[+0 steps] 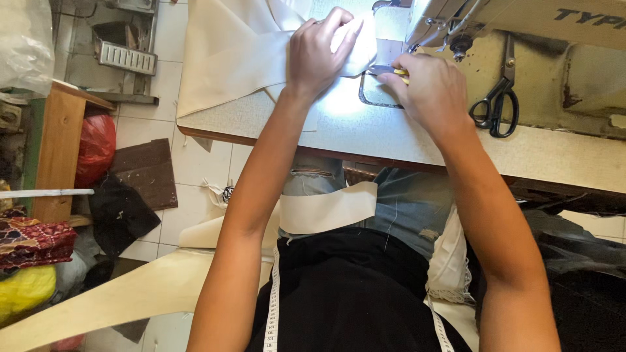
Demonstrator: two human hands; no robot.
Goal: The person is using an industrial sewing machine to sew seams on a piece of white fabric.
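Here, from the head view, I see the left hand [321,51] closed over a fold of cream fabric [228,55], pinching it flat on the sewing table [391,140] just to the left of the needle area. The right hand [432,91] sits on the other side, fingers curled around something small and yellow at the metal plate [373,91]; I can't make out what that yellow item is, only that the hand grips it. The fabric's long axis runs from the plate away to the upper left, over the table edge, so the cloth lies left of and beyond the right hand, and the left hand is the nearer one to it, already on it. A second cream strip [329,208] lies across my lap, below the table edge. Black scissors [497,107] rest to the right of the right hand, near but apart, against the sewing machine [521,26]. The needle itself is hidden behind the hands and washed out by the lamp glare, and the machine's head is cut off at the top. A measuring tape [272,306] hangs down my front
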